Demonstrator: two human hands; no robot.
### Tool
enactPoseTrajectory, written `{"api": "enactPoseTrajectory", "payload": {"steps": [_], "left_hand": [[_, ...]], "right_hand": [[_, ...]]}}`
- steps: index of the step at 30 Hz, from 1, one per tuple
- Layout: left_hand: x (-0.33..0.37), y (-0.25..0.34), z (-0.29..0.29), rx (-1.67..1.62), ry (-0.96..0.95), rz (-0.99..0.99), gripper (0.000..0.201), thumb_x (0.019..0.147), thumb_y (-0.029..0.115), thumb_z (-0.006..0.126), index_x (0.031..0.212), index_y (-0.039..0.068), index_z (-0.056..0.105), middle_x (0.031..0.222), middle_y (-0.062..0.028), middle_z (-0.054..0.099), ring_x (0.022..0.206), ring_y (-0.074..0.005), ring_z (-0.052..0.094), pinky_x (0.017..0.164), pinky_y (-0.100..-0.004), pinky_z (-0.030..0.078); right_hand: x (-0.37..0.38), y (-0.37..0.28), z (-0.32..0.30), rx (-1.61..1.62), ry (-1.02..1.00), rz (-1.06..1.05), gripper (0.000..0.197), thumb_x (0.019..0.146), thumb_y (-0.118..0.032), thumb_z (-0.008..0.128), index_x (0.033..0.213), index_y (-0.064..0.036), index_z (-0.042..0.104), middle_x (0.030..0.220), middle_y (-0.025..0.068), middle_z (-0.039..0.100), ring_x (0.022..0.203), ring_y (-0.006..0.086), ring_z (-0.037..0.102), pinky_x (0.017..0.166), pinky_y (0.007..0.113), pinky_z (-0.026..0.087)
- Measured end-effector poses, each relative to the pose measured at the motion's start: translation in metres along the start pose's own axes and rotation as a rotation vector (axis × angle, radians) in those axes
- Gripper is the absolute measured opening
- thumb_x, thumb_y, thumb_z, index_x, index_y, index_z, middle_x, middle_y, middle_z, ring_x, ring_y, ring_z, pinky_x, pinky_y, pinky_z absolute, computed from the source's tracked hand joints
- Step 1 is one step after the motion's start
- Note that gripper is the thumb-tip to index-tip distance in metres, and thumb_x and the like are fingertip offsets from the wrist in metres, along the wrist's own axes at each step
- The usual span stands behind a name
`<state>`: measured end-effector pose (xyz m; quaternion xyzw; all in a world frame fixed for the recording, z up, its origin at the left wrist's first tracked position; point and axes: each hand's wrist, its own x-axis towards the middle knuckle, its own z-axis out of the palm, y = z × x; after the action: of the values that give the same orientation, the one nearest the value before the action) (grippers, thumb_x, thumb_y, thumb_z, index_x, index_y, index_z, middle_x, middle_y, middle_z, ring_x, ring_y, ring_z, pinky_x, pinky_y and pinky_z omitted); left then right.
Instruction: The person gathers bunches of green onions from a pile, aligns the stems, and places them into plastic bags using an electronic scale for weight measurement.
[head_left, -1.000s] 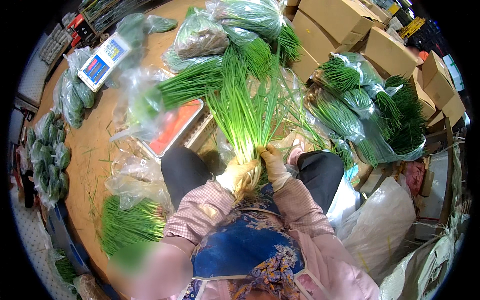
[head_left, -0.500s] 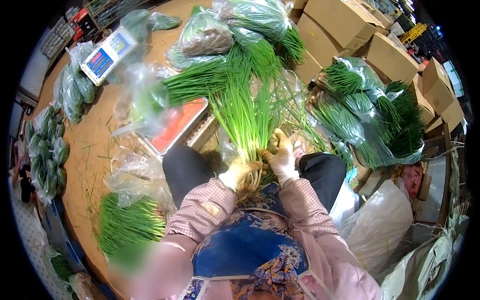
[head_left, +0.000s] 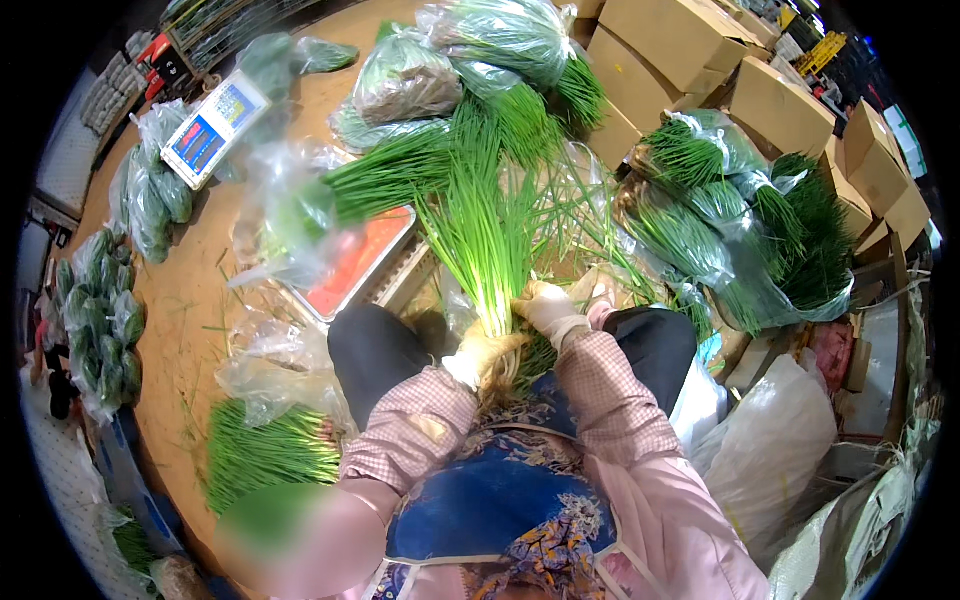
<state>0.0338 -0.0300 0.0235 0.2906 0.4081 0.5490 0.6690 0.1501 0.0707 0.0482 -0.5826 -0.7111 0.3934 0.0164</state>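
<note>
A bunch of thin green onions [head_left: 482, 245] stands fanned out between my knees, pale stems toward me and leaves pointing away. My gloved left hand [head_left: 482, 354] is closed around its lower stems, just above the brownish roots. At the right side of the stems, my gloved right hand [head_left: 548, 307] has its fingers curled in and pinched against the bunch. Beyond it, a heap of loose green onions [head_left: 395, 172] partly overlaps the bunch's leaf tips. Some fallen stalks and trimmings lie under my hands.
A scale display [head_left: 215, 128] stands at the left, with a red-topped tray [head_left: 360, 262] nearer me. Bagged green onions [head_left: 405, 85] lie ahead, more bags [head_left: 690, 240] at right. Another pile [head_left: 270, 450] sits by my left elbow. Cardboard boxes [head_left: 670, 45] are stacked far right.
My right hand, earlier spread with the thumb apart, has drawn its fingers in and shifted slightly left against the stems. The left hand keeps its hold on the bunch.
</note>
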Motion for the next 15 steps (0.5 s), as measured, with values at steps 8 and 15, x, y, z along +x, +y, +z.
{"api": "enactPoseTrajectory", "payload": {"steps": [8, 15], "left_hand": [[-0.001, 0.003, -0.012, -0.229, 0.056, -0.244, 0.035, 0.076, -0.002, 0.064, 0.109, 0.0, 0.053, 0.093, -0.008, 0.061, 0.079, -0.0208, 0.062, 0.069, -0.0295, 0.052], [-0.009, 0.02, 0.003, -0.248, -0.028, -0.272, 0.028, 0.082, 0.011, 0.063, 0.107, 0.002, 0.054, 0.083, -0.0083, 0.062, 0.071, -0.0177, 0.062, 0.062, -0.0283, 0.053]], "right_hand": [[-0.009, 0.006, 0.025, -0.128, 0.447, -0.371, 0.017, 0.081, -0.018, 0.06, 0.082, -0.0016, 0.058, 0.064, 0.0114, 0.061, 0.055, 0.0199, 0.059, 0.049, 0.03, 0.047], [0.036, 0.101, -0.026, 0.662, 0.43, 0.147, 0.039, 0.086, -0.029, 0.058, 0.109, 0.001, 0.052, 0.087, 0.0143, 0.061, 0.073, 0.023, 0.06, 0.064, 0.034, 0.052]]}}
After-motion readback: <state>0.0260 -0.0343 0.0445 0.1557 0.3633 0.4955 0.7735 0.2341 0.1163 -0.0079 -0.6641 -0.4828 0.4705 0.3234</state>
